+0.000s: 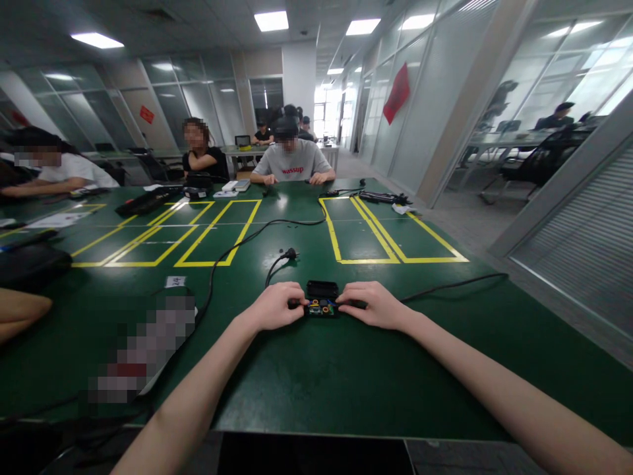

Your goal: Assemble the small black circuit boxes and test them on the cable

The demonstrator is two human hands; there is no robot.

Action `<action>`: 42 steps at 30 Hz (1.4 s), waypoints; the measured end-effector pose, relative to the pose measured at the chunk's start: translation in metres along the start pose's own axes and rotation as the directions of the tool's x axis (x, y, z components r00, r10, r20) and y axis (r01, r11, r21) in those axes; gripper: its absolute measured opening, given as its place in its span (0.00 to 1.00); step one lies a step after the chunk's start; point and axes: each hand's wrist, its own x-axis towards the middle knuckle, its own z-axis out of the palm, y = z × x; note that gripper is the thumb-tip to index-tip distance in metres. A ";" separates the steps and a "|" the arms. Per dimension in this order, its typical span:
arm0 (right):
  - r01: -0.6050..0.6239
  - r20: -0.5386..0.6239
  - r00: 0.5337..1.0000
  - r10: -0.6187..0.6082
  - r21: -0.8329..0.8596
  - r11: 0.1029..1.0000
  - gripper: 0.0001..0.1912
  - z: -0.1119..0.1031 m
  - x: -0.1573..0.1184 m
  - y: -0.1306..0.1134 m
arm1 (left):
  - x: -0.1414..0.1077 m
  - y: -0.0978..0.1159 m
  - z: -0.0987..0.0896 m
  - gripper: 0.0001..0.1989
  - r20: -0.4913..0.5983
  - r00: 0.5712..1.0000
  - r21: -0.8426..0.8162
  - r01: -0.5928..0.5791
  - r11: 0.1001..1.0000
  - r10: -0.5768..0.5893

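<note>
A small black case (321,314) lies on the green table between my two hands. It holds a circuit board (320,306) with copper-coloured rings and blue and yellow wires. Just behind it is a black cover (322,289). My left hand (275,306) is closed, its fingers pinching a black cord end at the case's left side. On the right side, my right hand (374,305) pinches the other black cord (352,304) where it meets the case. Beyond my left hand lies a black plug (291,254) on its cable. My fingers partly hide both cord ends.
A power strip (171,330), blurred out, lies at the left with a long black cable (257,231) running from it. The right-hand cord (455,284) trails across the table (346,389). Yellow tape rectangles (339,244) mark the far half. Across sits a person (291,158); others are at left.
</note>
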 end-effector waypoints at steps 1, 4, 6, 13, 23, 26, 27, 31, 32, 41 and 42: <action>-0.011 0.001 1.000 0.010 0.031 0.999 0.14 0.000 0.000 0.000 | 0.000 0.000 0.000 0.05 0.000 1.000 0.005 -0.002 1.000 0.002; -0.014 0.040 0.999 0.012 0.043 0.999 0.17 -0.001 0.000 -0.001 | -0.001 0.002 0.001 0.05 -0.006 1.000 0.005 -0.011 1.000 0.011; -0.009 0.047 0.999 0.007 0.051 0.999 0.15 -0.001 0.000 -0.002 | -0.001 0.003 0.003 0.04 -0.036 0.999 -0.007 -0.018 1.000 0.018; -0.371 -0.179 0.909 0.376 0.062 0.927 0.12 0.015 0.005 0.012 | 0.006 -0.003 0.020 0.08 -0.288 0.947 -0.014 0.143 0.990 -0.141; -0.385 -0.093 0.853 0.514 0.553 0.739 0.11 0.024 0.014 0.002 | 0.014 -0.017 0.024 0.05 -0.133 0.916 -0.617 0.222 0.755 -0.378; -0.395 -0.070 0.835 0.546 0.615 0.683 0.16 0.025 0.014 0.000 | 0.013 -0.016 0.018 0.09 -0.080 0.919 -0.691 0.227 0.686 -0.385; -0.402 -0.061 0.830 0.554 0.622 0.671 0.17 0.025 0.014 0.001 | 0.013 -0.016 0.017 0.09 -0.063 0.919 -0.700 0.238 0.673 -0.390; -0.402 -0.056 0.825 0.563 0.643 0.652 0.18 0.026 0.013 0.001 | 0.013 -0.015 0.014 0.09 -0.017 0.909 -0.720 0.278 0.636 -0.417; -0.393 -0.062 0.827 0.559 0.647 0.653 0.18 0.026 0.013 0.001 | 0.012 -0.015 0.014 0.09 -0.012 0.907 -0.723 0.282 0.630 -0.420; -0.368 -0.051 0.846 0.531 0.665 0.650 0.18 0.023 0.012 -0.001 | 0.010 -0.015 0.012 0.11 0.024 0.911 -0.699 0.310 0.645 -0.411; -0.365 -0.049 0.851 0.523 0.662 0.655 0.18 0.022 0.012 -0.001 | 0.010 -0.014 0.012 0.11 0.031 0.912 -0.692 0.314 0.650 -0.409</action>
